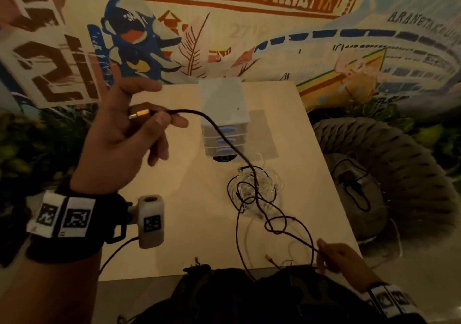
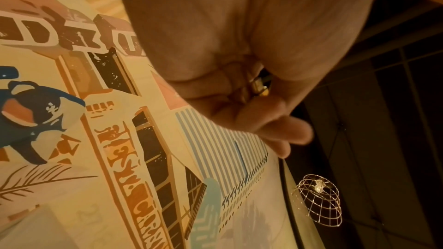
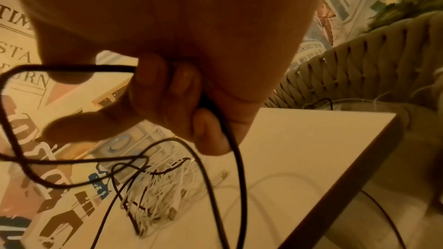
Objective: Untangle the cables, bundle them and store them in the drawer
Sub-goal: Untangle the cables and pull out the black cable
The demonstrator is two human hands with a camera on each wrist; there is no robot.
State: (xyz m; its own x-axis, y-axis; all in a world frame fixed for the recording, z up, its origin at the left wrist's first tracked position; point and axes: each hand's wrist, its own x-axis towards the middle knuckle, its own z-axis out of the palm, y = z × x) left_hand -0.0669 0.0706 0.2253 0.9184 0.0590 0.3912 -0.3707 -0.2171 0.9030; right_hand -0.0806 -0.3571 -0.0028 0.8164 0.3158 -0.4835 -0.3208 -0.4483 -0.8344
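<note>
Black cable runs taut between our hands: our left hand, raised at the left, pinches its gold plug end between thumb and fingers, and our right hand, at the table's near edge, curls around its other stretch. It passes over the tangle of white cables lying near the closed drawer unit, at the far middle.

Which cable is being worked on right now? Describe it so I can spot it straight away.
Start at the white table, where a small drawer unit stands at the far edge with a cable tangle in front. The dark cable rises from that tangle to the raised left hand. Unlike the thin white cables, it is thick, black and ends in a gold plug.
</note>
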